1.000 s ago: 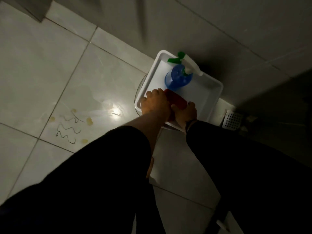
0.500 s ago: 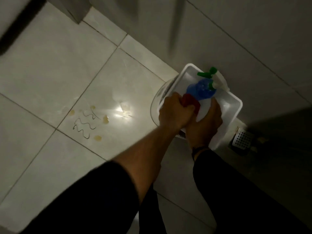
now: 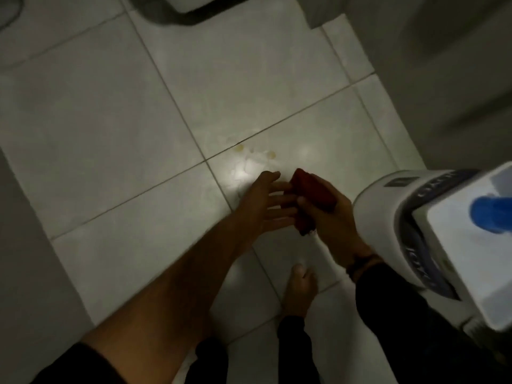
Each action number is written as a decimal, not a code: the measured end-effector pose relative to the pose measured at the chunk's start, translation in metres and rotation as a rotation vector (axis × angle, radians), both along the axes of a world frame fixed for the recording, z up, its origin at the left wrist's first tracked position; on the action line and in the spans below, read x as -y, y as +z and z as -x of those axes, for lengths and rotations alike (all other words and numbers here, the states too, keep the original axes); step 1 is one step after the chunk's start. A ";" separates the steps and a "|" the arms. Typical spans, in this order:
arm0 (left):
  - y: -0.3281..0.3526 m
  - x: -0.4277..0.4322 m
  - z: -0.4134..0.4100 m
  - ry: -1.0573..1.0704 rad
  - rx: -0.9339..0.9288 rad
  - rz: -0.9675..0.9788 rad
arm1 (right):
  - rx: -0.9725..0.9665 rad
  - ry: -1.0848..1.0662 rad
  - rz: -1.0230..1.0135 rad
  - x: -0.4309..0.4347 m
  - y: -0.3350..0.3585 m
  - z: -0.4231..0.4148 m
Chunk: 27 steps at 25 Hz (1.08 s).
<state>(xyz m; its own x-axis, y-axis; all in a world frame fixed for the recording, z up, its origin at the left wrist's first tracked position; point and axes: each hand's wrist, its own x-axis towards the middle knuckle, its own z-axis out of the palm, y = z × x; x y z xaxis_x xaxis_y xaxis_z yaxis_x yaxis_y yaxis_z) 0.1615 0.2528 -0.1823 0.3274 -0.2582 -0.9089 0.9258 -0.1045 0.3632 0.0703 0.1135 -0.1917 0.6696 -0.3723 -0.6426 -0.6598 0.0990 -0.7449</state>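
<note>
A dark red sponge or cloth [image 3: 310,194] is held above the pale tiled floor [image 3: 110,120], gripped by my right hand [image 3: 329,217]. My left hand [image 3: 266,203] lies just left of it, fingers straight and spread, their tips touching the red thing's lower edge. On the tile beyond the hands sit yellowish stains [image 3: 255,153] and a wet, shiny patch. At the right edge a white tray [image 3: 454,275] rests on a white bucket [image 3: 382,206], with a blue spray bottle [image 3: 490,214] in it.
My bare foot [image 3: 299,292] stands on the floor below the hands. A grey wall [image 3: 443,79] rises at the right. A dark-rimmed white object [image 3: 188,9] lies at the top edge. A grey strip runs down the left side.
The red thing has been lifted out of the tray and carried left over the stained tile. My left hand has let go of it and spread. The view has swung left.
</note>
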 end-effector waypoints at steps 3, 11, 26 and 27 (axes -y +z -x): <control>-0.093 -0.068 -0.008 -0.043 0.177 -0.268 | -0.038 0.108 0.079 -0.024 -0.079 -0.051; -0.349 -0.185 0.001 -0.801 0.807 -1.123 | 0.219 1.004 0.835 -0.102 -0.282 -0.186; -0.401 -0.205 0.016 -0.673 1.103 -1.225 | 0.218 0.845 1.000 -0.144 -0.373 -0.064; -0.403 -0.206 0.019 -0.665 1.101 -1.217 | 0.250 0.889 0.980 -0.153 -0.373 -0.046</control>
<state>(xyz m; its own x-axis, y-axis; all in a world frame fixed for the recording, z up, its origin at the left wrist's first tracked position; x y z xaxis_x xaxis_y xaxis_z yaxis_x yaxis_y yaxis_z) 0.1429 0.4588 -0.5849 0.9927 0.0016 -0.1207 0.0219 -0.9857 0.1673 0.1162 0.2664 -0.5647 0.9818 0.0137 -0.1895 -0.0587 -0.9269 -0.3708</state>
